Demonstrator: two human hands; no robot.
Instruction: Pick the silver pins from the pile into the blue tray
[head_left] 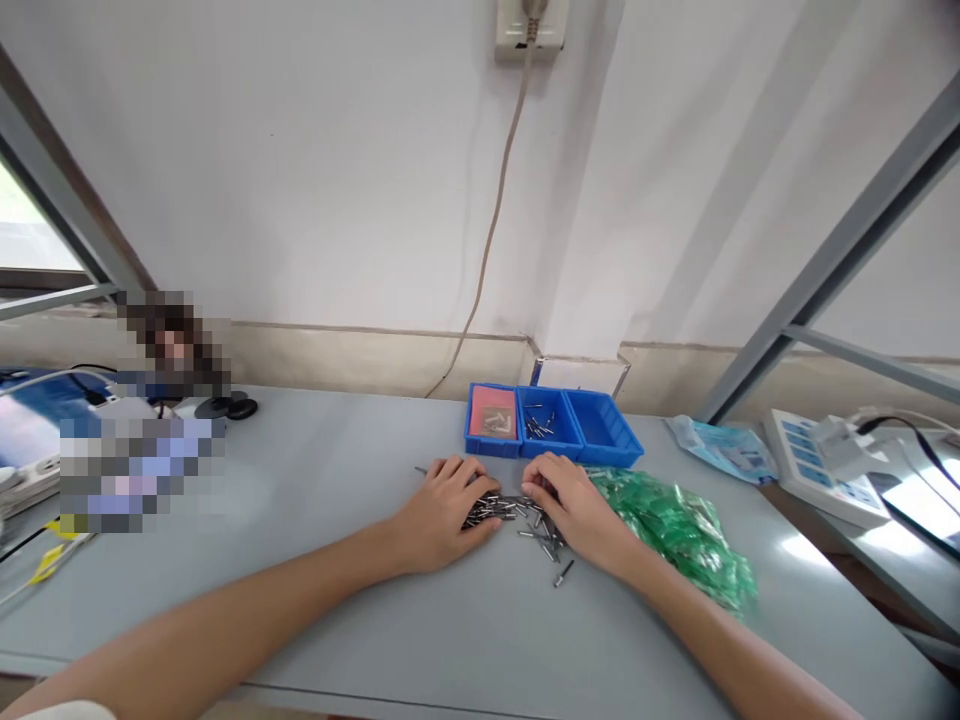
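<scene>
Left hand [442,512] and right hand [576,512] lie palm down, fingers loose, gripping nothing that shows, on the metal pins [517,512] heaped on the table [337,600]. At twelve o'clock the blue bins [491,446] hold only a few pins; most remain loose, with green packets [675,525] at three o'clock

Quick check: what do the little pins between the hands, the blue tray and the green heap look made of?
Small grey pins: likely metal, bare and shiny, with glints along their shafts. Blue three-compartment tray: probably moulded plastic, even colour, smooth walls. Green heap of small packets: seemingly thin plastic film, crinkled and sparkling; contents unclear.
</scene>
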